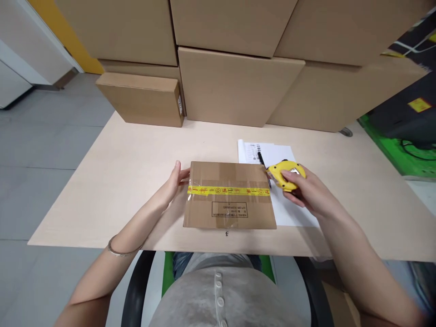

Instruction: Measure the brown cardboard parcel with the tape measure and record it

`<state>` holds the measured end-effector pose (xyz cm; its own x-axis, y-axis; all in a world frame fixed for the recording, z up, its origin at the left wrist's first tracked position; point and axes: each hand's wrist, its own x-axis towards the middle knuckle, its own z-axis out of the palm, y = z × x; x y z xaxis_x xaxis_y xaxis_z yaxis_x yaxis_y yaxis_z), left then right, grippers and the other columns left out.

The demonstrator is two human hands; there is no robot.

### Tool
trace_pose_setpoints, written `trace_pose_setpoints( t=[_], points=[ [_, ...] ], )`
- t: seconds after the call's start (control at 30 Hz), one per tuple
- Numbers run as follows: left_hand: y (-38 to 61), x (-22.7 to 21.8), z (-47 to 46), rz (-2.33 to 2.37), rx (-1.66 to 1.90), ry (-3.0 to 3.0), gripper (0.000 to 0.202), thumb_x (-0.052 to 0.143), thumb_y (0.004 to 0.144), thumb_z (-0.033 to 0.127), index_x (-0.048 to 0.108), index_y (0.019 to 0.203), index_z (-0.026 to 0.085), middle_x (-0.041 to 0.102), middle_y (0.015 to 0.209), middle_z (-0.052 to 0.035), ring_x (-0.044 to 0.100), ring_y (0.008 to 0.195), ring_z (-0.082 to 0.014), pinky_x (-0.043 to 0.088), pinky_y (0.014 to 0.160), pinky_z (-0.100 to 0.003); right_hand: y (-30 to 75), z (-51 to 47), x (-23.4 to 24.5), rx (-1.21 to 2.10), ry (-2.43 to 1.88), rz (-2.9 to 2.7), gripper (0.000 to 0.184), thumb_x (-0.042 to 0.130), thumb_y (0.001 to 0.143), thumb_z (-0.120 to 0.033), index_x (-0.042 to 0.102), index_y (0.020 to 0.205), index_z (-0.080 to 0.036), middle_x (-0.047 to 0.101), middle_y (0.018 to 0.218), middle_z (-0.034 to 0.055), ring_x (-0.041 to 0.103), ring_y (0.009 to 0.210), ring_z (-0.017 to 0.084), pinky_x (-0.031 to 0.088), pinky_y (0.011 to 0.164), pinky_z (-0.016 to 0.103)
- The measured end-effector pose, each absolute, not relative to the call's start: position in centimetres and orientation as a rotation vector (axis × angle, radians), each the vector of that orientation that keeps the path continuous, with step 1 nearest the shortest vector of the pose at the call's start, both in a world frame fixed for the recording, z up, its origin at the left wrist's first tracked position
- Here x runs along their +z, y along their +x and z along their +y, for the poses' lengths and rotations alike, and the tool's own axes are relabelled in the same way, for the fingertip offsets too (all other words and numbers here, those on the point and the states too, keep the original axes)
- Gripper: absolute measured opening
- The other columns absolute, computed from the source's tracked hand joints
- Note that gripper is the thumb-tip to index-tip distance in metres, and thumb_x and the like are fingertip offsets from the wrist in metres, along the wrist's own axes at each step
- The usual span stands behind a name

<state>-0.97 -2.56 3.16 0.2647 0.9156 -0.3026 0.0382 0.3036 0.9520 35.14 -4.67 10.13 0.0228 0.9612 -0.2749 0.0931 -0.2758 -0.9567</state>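
Note:
A taped cardboard box [231, 175] lies near the table's front edge, with a strip of yellow printed tape [228, 190] across its top and a printed label below. At its left side is my left hand [175, 181], thumb raised and fingers stretched out against the box wall; the fingertips are partly hidden. My right hand [304, 186] grips a yellow tape measure [285, 175] at the box's far right corner. Whether any blade is pulled out I cannot tell. White paper sheets [296, 213] lie partly under the box, and a black pen [260, 159] rests on them.
Large cardboard boxes [235, 86] are stacked along the table's back edge. A smaller closed carton [146, 97] stands at the back left. Dark equipment [402, 113] sits on a green surface beyond the right edge. Chair armrests [136, 290] flank my body.

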Motion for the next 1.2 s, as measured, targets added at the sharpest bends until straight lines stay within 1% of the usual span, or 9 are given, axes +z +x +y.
trace_pose_setpoints(
  t=[0.17,0.3,0.4,0.6,0.73,0.9,1.03,1.13,1.2],
  points=[
    [0.4,5.9,-4.2,1.07,1.088,1.02,0.081,0.028,0.096,0.086,0.063,0.146,0.032,0.067,0.153,-0.0077,0.053,0.149,-0.0393,0.042,0.121,-0.057,35.0,-9.3,10.5,1.291,-1.402,-1.155,0.039,0.081,0.089,-0.051,0.052,0.101,-0.028,0.064,0.062,-0.0056,0.059,0.039,0.016,0.045,0.034,0.026],
    [1.5,5.2,-5.3,1.026,1.52,1.201,0.058,0.043,0.1,0.073,0.071,0.128,0.031,0.07,0.141,-0.0061,0.059,0.14,-0.0324,0.044,0.121,-0.051,36.5,-12.3,10.1,1.347,-1.298,-1.217,0.035,0.079,0.091,-0.044,0.049,0.103,-0.032,0.071,0.064,-0.0033,0.066,0.041,0.022,0.05,0.033,0.031],
    [2.0,3.7,-5.9,0.967,1.648,1.317,0.049,0.055,0.093,0.069,0.071,0.122,0.032,0.066,0.144,-0.006,0.052,0.145,-0.0342,0.04,0.123,-0.054,36.8,-13.8,9.7,1.38,-1.297,-1.272,0.031,0.078,0.091,-0.039,0.05,0.106,-0.034,0.071,0.063,-0.0024,0.069,0.045,0.026,0.055,0.036,0.036],
    [2.8,2.6,-6.0,0.803,1.712,1.377,0.047,0.058,0.087,0.064,0.064,0.124,0.036,0.057,0.152,-0.0043,0.043,0.15,-0.0377,0.034,0.125,-0.063,35.6,-15.4,10.5,1.315,-1.428,-1.103,0.039,0.084,0.084,-0.04,0.053,0.106,-0.033,0.078,0.123,0.0075,0.07,0.051,0.019,0.055,0.042,0.034],
    [2.1,2.1,-5.5,0.759,1.628,1.468,0.057,0.062,0.084,0.062,0.066,0.134,0.035,0.05,0.155,-0.0054,0.041,0.151,-0.0405,0.033,0.127,-0.062,37.2,-14.9,10.8,1.368,-1.531,-1.331,0.036,0.086,0.082,-0.038,0.06,0.105,-0.032,0.075,0.134,0.0091,0.067,0.051,0.015,0.055,0.04,0.03],
    [0.8,2.8,-4.7,0.855,1.499,1.491,0.065,0.06,0.083,0.072,0.072,0.133,0.033,0.052,0.157,-0.0063,0.033,0.156,-0.0431,0.027,0.131,-0.061,39.1,-12.9,13.1,1.029,-1.406,-1.688,0.042,0.081,0.088,-0.031,0.064,0.125,-0.042,0.078,0.123,0.0049,0.079,0.097,0.027,0.069,0.07,0.036],
    [1.4,4.3,-3.7,0.8,1.537,1.385,0.065,0.039,0.094,0.074,0.076,0.125,0.03,0.062,0.152,-0.0056,0.041,0.155,-0.0388,0.031,0.13,-0.06,34.9,-8.6,16.5,0.924,-1.101,-1.938,0.047,0.084,0.088,-0.032,0.065,0.127,-0.049,0.076,0.121,-0.0007,0.076,0.105,0.025,0.066,0.081,0.037],
    [2.5,5.0,-3.5,0.796,1.481,1.267,0.064,0.031,0.101,0.071,0.078,0.109,0.028,0.07,0.142,-0.0064,0.056,0.143,-0.0366,0.042,0.122,-0.06,29.1,-4.6,18.1,0.915,-0.881,-2.178,0.047,0.088,0.086,-0.04,0.065,0.127,-0.041,0.076,0.124,-0.0028,0.076,0.104,0.022,0.062,0.086,0.034],
    [3.1,5.0,-3.4,0.773,1.493,1.162,0.063,0.031,0.101,0.071,0.076,0.101,0.026,0.077,0.124,-0.0073,0.066,0.132,-0.0364,0.051,0.114,-0.059,25.3,-2.3,18.3,0.834,-0.724,-2.406,0.041,0.077,0.095,-0.041,0.062,0.132,-0.035,0.073,0.135,-0.0001,0.073,0.116,0.024,0.058,0.095,0.036]
  ],
)
